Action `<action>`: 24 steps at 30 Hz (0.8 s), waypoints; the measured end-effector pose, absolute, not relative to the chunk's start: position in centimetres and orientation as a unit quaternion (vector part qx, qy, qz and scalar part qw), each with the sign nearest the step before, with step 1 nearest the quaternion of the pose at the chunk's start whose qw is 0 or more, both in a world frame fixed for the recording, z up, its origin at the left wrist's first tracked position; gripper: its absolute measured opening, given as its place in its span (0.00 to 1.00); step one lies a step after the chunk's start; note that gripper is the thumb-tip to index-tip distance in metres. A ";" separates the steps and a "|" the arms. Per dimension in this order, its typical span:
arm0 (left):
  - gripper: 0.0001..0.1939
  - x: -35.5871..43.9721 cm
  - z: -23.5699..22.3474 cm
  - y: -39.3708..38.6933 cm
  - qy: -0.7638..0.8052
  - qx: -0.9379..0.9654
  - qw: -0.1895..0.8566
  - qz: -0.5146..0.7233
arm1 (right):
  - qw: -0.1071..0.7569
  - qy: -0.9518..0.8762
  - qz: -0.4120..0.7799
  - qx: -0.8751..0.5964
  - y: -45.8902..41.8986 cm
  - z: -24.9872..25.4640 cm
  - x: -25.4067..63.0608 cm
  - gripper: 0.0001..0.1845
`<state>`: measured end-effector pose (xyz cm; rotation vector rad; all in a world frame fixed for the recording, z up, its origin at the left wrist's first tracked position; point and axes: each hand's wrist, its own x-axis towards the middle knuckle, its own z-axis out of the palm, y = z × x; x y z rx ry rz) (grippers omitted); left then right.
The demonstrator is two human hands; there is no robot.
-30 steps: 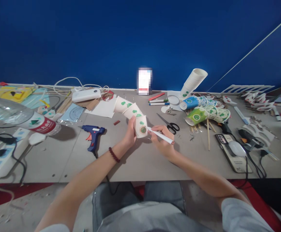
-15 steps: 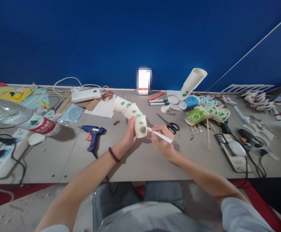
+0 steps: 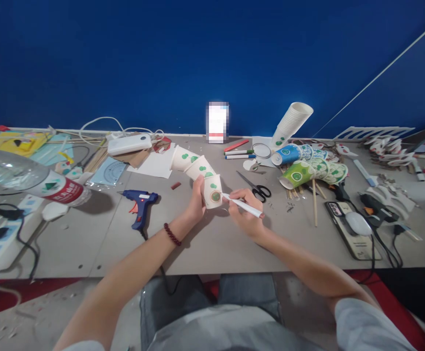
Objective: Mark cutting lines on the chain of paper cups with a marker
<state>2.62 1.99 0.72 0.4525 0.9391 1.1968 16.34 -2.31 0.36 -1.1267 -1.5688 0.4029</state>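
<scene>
A curved chain of white paper cups (image 3: 198, 168) with green prints lies over the table, its near cup facing me. My left hand (image 3: 196, 201), with a dark red bead bracelet on the wrist, is closed around the side of that near cup. A brown-orange ring circles a green spot on this cup. In my right hand (image 3: 247, 214) is a white marker (image 3: 246, 207), its tip close to the cup's right side; I cannot tell whether it touches. The marker's other end is reddish brown. A small brown-red marker cap (image 3: 176, 185) lies left of the cups.
A blue glue gun (image 3: 139, 207) lies left, near a large water bottle (image 3: 51, 183) and a power strip (image 3: 9, 239). Black scissors (image 3: 259, 190), coloured cup chains (image 3: 298, 173), a tall cup stack (image 3: 293, 122) and a phone (image 3: 351, 231) are right. A lit phone (image 3: 217, 122) stands at the back.
Almost nothing differs. The marker's tip sits very slightly differently beside the cup, while my left hand keeps its hold on the cups.
</scene>
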 end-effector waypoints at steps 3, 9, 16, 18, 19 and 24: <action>0.26 2.6 0.7 2.0 0.418 0.214 0.703 0.534 | 0.548 -0.670 0.157 -0.476 -2.3 0.4 16.3 0.05; 0.25 2.6 0.8 1.9 0.425 0.212 0.697 0.537 | 0.544 -0.671 0.162 -0.478 -2.3 0.4 16.4 0.05; 0.25 2.5 0.8 2.0 0.416 0.209 0.707 0.532 | 0.546 -0.673 0.156 -0.474 -2.3 0.4 16.5 0.05; 0.25 2.5 0.6 2.0 0.421 0.210 0.701 0.536 | 0.547 -0.676 0.154 -0.469 -2.3 0.6 16.5 0.05; 0.25 2.5 0.6 2.1 0.423 0.211 0.698 0.537 | 0.547 -0.678 0.152 -0.466 -2.3 0.6 16.5 0.05; 0.26 2.5 0.3 2.1 0.419 0.217 0.701 0.535 | 0.540 -0.685 0.146 -0.466 -2.3 0.8 16.6 0.05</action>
